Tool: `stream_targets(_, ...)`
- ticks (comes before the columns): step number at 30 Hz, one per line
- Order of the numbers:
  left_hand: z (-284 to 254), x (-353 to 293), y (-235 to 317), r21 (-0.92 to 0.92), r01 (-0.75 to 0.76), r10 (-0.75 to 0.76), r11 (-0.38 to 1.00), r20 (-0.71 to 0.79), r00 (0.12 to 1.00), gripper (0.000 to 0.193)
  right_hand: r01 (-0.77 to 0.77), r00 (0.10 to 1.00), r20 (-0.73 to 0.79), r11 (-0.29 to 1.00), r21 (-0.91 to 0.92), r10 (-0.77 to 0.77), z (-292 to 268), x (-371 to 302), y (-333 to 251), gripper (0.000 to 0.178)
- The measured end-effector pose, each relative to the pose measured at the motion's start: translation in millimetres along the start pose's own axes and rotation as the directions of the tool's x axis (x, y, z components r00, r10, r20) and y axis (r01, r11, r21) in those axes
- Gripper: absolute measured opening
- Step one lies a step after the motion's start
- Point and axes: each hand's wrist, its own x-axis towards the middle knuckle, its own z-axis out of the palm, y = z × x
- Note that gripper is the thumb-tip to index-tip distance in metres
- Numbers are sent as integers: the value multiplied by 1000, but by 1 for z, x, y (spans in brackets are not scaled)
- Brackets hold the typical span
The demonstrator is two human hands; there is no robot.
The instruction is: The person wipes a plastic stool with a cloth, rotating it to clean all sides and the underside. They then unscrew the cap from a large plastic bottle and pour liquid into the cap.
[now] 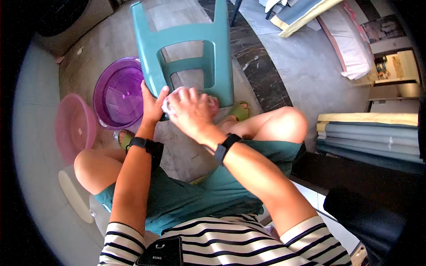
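A teal plastic stool (186,34) lies tipped in front of me, its legs pointing away and a large opening in its side. My left hand (152,106) grips the stool's near left corner, thumb on the side and fingers along the edge. With bent fingers, my right hand (191,114) presses a crumpled pink-and-white cloth (167,106) against the stool's near end. Most of the cloth is hidden under that hand.
Left of the stool stands a purple basin (103,95) with small bright spots inside. A pink basin (66,128) leans by the wall. Folded grey-blue and yellow fabric (368,133) is at the right. A dark marble strip (259,66) crosses the grey floor.
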Motion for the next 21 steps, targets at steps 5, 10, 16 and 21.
stream_targets(5,0,-2,-2,-45,45,-42,998,60,997,91,37,999,36,996,81,-40,9,-10,-8,32)
stream_targets(10,3,-3,18,83,-94,85,992,108,990,76,-204,979,60,968,143,197,-7,-15,38,29)
stream_targets(16,14,-4,19,82,-94,93,992,17,996,85,-474,880,29,880,-12,474,-13,-19,67,33)
stream_targets(21,13,-2,6,124,-30,31,992,-7,999,86,-160,986,-31,986,46,161,8,-12,8,26)
